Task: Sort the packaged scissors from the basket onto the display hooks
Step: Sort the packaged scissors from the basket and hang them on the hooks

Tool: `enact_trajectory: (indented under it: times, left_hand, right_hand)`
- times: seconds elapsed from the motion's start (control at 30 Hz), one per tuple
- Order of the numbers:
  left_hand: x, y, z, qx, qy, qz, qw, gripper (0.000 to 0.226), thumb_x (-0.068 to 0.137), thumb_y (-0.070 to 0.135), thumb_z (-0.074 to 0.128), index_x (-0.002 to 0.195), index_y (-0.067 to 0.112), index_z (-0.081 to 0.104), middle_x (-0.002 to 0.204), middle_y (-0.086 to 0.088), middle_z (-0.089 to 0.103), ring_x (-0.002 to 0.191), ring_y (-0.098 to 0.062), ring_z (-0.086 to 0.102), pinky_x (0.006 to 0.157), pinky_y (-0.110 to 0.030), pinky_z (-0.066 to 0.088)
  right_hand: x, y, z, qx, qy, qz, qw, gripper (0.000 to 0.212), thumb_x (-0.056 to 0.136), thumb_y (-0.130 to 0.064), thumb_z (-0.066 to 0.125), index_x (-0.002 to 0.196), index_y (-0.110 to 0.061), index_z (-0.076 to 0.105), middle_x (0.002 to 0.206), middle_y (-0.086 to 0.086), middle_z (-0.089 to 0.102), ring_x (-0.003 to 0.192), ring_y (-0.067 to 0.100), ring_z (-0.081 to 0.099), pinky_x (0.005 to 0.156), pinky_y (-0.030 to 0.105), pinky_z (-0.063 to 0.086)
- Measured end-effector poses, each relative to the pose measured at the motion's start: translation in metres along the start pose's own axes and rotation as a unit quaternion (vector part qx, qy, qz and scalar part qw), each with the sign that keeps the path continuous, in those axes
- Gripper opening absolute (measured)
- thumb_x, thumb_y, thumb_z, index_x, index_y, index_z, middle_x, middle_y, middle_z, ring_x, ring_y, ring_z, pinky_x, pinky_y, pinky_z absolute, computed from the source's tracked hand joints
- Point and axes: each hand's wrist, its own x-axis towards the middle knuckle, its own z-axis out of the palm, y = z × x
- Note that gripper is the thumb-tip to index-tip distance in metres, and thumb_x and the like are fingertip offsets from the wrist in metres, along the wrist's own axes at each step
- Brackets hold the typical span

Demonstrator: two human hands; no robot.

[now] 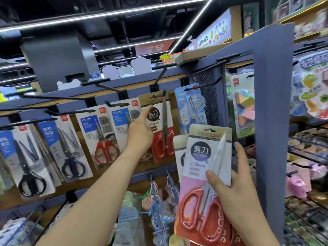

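Observation:
My left hand (141, 132) grips the left edge of a red-handled scissors pack (160, 121) marked 210mm, which hangs on a black display hook (160, 76) at the rack's middle. My right hand (236, 185) holds up a stack of matching red-handled scissors packs (204, 167) lower right, thumb pressed on the front card; a second card peeks out behind its left side. No basket is in view.
Other scissors packs hang to the left: red-handled (104, 139), dark-handled (71, 148) and black-handled (26, 160). A blue cutter pack (190, 107) hangs to the right. Bare black hooks (53, 97) jut out above. A blue rack post (273, 121) stands close on the right.

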Motion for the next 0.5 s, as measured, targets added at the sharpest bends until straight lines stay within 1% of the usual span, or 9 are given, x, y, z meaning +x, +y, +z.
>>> enact_trajectory:
  times: [0.07,0.13,0.17,0.2,0.23,0.27,0.33,0.4,0.5]
  left_hand:
    - [-0.009,0.004,-0.007,0.066,0.009,0.025,0.997,0.062,0.094,0.003,0.049,0.144,0.040,0.040,0.123,-0.005,0.058,0.103,-0.020,0.057,0.091,-0.033,0.047]
    - [-0.025,0.014,-0.017,0.044,0.010,0.043,0.998,0.041,0.099,0.017,0.050,0.138,0.030,0.051,0.125,-0.001,0.057,0.116,-0.017,0.052,0.098,-0.029,0.041]
    - [-0.035,0.024,-0.022,-0.015,-0.017,0.043,0.999,0.031,0.101,0.023,0.050,0.130,0.028,0.060,0.120,0.005,0.062,0.114,-0.011,0.055,0.095,-0.023,0.043]
    - [-0.046,0.035,-0.027,-0.094,-0.064,0.033,0.993,0.023,0.101,0.027,0.051,0.118,0.028,0.066,0.110,0.012,0.068,0.106,-0.003,0.060,0.087,-0.016,0.047]
    - [-0.053,0.045,-0.032,-0.172,-0.115,0.018,0.978,0.018,0.100,0.029,0.055,0.108,0.028,0.070,0.098,0.016,0.072,0.096,0.002,0.064,0.078,-0.011,0.048]
    - [-0.057,0.052,-0.035,-0.225,-0.146,0.001,0.963,0.013,0.096,0.028,0.060,0.101,0.026,0.072,0.090,0.014,0.075,0.088,0.003,0.067,0.072,-0.011,0.050]
    - [-0.058,0.057,-0.037,-0.256,-0.150,-0.024,0.955,0.006,0.087,0.022,0.073,0.092,0.020,0.076,0.087,0.001,0.077,0.081,-0.009,0.071,0.073,-0.025,0.059]
    - [-0.056,0.058,-0.040,-0.264,-0.126,-0.036,0.956,0.003,0.083,0.016,0.078,0.085,0.017,0.076,0.084,-0.009,0.076,0.076,-0.017,0.069,0.078,-0.039,0.059]
    - [-0.056,0.055,-0.039,-0.261,-0.081,-0.031,0.961,0.011,0.086,0.011,0.073,0.081,0.020,0.073,0.082,-0.008,0.075,0.075,-0.017,0.068,0.080,-0.046,0.059]
  right_hand:
    - [0.002,0.003,0.003,0.014,-0.018,0.002,1.000,0.079,0.088,-0.014,0.071,0.145,-0.052,0.031,0.111,-0.010,0.075,0.099,0.007,0.072,0.080,0.029,0.058]
    - [0.000,0.000,0.007,0.041,-0.044,0.003,0.998,0.068,0.086,-0.013,0.072,0.131,-0.054,0.041,0.104,-0.006,0.077,0.092,0.014,0.075,0.069,0.026,0.060]
    - [-0.001,-0.002,0.009,0.056,-0.061,-0.001,0.997,0.064,0.084,-0.014,0.072,0.124,-0.056,0.043,0.101,-0.005,0.078,0.088,0.016,0.076,0.065,0.026,0.060]
    - [-0.001,-0.003,0.011,0.065,-0.081,-0.007,0.995,0.062,0.081,-0.017,0.072,0.119,-0.056,0.044,0.101,-0.004,0.078,0.088,0.019,0.076,0.066,0.028,0.060]
    - [-0.001,-0.004,0.014,0.071,-0.100,-0.010,0.992,0.060,0.078,-0.020,0.072,0.118,-0.056,0.045,0.103,-0.003,0.078,0.090,0.021,0.076,0.070,0.033,0.061]
    - [-0.001,-0.003,0.016,0.075,-0.116,-0.013,0.990,0.059,0.076,-0.022,0.072,0.118,-0.054,0.046,0.105,-0.001,0.077,0.092,0.023,0.075,0.075,0.039,0.061]
    - [-0.002,-0.002,0.022,0.081,-0.142,-0.020,0.986,0.056,0.076,-0.023,0.072,0.117,-0.051,0.048,0.109,0.002,0.076,0.096,0.025,0.074,0.081,0.047,0.059]
    - [-0.003,-0.003,0.028,0.083,-0.150,-0.020,0.985,0.050,0.076,-0.024,0.073,0.112,-0.051,0.051,0.109,0.003,0.076,0.097,0.027,0.074,0.084,0.051,0.058]
    - [-0.003,-0.005,0.031,0.069,-0.163,-0.030,0.984,0.037,0.079,-0.034,0.076,0.108,-0.046,0.056,0.109,0.002,0.075,0.100,0.025,0.073,0.088,0.050,0.057]
